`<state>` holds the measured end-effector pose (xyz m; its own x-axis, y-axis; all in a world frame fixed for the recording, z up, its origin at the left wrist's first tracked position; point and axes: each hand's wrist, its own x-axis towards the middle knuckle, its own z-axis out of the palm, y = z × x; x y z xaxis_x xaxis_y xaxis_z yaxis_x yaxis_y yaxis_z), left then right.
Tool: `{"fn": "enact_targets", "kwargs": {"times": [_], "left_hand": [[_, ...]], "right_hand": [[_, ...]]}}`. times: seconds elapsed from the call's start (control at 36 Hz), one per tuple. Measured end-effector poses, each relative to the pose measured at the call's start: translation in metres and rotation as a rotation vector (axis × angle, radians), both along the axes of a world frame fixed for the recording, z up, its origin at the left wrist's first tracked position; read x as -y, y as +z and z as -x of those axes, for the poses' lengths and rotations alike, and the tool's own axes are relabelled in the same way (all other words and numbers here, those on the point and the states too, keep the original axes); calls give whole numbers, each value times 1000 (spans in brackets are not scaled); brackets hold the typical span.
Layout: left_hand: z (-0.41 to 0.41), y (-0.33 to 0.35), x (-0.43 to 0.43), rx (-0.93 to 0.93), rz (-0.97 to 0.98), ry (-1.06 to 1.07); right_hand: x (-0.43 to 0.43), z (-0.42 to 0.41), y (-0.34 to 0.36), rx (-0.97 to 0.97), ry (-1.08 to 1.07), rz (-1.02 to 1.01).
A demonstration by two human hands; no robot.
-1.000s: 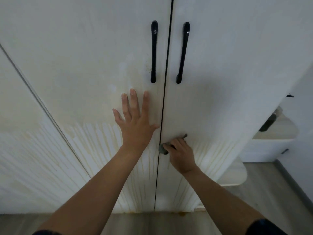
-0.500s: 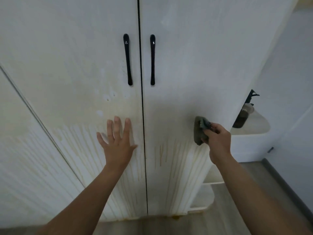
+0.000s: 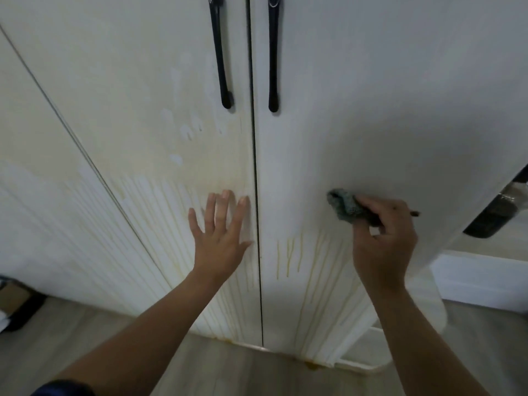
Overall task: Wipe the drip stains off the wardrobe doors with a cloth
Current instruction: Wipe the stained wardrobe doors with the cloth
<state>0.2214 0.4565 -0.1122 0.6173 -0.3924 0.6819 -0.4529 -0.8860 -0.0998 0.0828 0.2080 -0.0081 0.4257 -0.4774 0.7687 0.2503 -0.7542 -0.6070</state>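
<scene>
Cloth (image 3: pixel 344 208): gripped by right hand (image 3: pixel 383 241), three o'clock, pressed above drip stains (image 3: pixel 288 258).
Left hand (image 3: pixel 220 238): spread flat, bracing left door (image 3: pixel 143 95).

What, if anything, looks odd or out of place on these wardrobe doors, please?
Yellowish drip stains streak both doors low down, below the cloth in the right hand and around the left hand. Pale smudges mark the left door higher up, and a yellow spot sits at the base.
</scene>
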Motion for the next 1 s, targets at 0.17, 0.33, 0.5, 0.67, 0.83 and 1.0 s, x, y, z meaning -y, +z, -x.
{"fn": "enact_targets", "kwargs": {"times": [0.17, 0.33, 0.5, 0.67, 0.83, 1.0], "left_hand": [[-14, -13, 5, 12, -9, 0], [-29, -23, 16, 35, 28, -25], [-33, -23, 9, 11, -2, -47], [-33, -23, 11, 2, 29, -76], [-35, -23, 11, 2, 37, -107], [-32, -21, 10, -12, 25, -96]], "right_hand": [[-8, -54, 16, 229, -100, 549], [-7, -76, -55, 172, -169, 672], [-7, -56, -148, -187, -25, 824], [-14, -52, -91, -2, -157, 579], [-4, -59, -122, -84, -141, 687], [-3, -24, -128, -325, -21, 566]]}}
